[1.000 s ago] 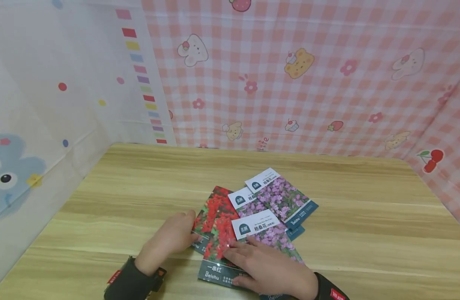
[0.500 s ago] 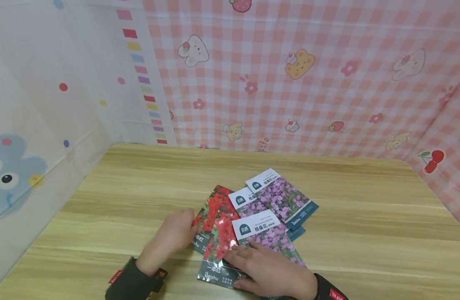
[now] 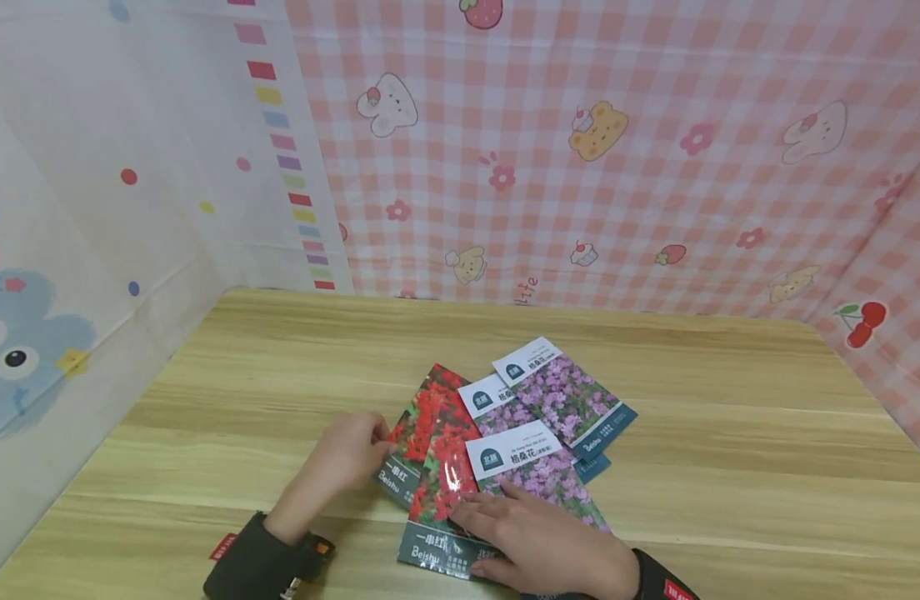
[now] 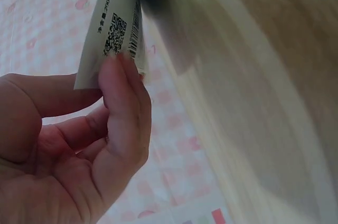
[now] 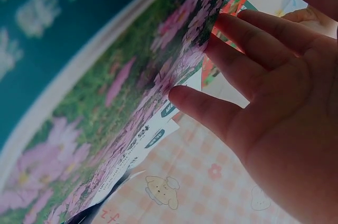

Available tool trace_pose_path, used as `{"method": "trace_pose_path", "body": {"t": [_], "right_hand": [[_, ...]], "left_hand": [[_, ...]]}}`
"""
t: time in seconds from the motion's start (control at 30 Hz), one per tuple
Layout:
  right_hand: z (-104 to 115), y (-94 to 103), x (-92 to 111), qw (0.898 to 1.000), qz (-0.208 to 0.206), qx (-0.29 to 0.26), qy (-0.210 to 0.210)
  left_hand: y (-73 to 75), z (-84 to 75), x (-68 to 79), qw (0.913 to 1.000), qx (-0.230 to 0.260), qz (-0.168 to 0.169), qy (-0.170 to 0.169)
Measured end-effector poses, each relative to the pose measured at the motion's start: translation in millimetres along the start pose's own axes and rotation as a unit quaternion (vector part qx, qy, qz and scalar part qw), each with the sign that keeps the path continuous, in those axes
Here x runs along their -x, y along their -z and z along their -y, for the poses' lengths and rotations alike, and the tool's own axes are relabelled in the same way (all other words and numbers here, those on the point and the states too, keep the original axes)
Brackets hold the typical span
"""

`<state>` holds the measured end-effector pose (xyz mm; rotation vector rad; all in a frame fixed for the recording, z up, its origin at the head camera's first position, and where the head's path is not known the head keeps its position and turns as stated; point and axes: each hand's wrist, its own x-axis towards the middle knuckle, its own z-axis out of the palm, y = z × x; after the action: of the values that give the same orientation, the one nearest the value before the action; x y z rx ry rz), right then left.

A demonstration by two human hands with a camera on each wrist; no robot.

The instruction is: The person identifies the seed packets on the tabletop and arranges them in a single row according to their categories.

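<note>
Several flower seed packets lie overlapped on the table, two with red flowers and the others with purple ones. My left hand (image 3: 347, 457) pinches the edge of the leftmost red-flower packet (image 3: 424, 421) between thumb and fingers. In the left wrist view the back of that packet (image 4: 95, 49) shows a QR code, tilted up off the wood. My right hand (image 3: 538, 537) rests with extended fingers across the nearer red-flower packet (image 3: 452, 467) and the front purple-flower packet (image 3: 533, 467). From the right wrist, the fingers touch the purple packet's printed face (image 5: 132, 76).
Two more purple-flower packets lie behind, the far one (image 3: 568, 404) over the middle one (image 3: 490, 400). The wooden table (image 3: 730, 433) meets a pink checked cloth (image 3: 550, 200) at the back and a white patterned cloth (image 3: 160, 108) at the left.
The leftmost red-flower packet has shifted slightly up and left, showing more of its dark lower band, with my left hand at its edge. My right hand stays nearly still.
</note>
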<state>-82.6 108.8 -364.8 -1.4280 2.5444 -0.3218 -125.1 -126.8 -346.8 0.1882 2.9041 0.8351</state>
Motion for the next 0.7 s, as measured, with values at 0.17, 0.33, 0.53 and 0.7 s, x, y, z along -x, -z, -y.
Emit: {"method": "trace_pose_path", "body": {"t": [0.17, 0.33, 0.53, 0.7], "right_hand": [[0, -0.2, 0, 1.0, -0.007, -0.003, 0.001], [-1, -0.5, 1, 1.0, -0.022, -0.013, 0.009], [-2, 3.9, 2, 0.997, -0.059, -0.056, 0.003], [-5, 9.4, 0, 0.985, -0.132, -0.105, -0.022]], "left_hand": [[11.3, 5.6, -0.4, 0.9997, 0.018, -0.016, -0.007], [27.3, 8.5, 2.3, 0.999, 0.02, -0.035, -0.021], [42.1, 5.7, 8.2, 0.9957, 0.024, -0.088, -0.014], [46.0, -1.9, 13.5, 0.9878, 0.025, -0.152, -0.021]]}}
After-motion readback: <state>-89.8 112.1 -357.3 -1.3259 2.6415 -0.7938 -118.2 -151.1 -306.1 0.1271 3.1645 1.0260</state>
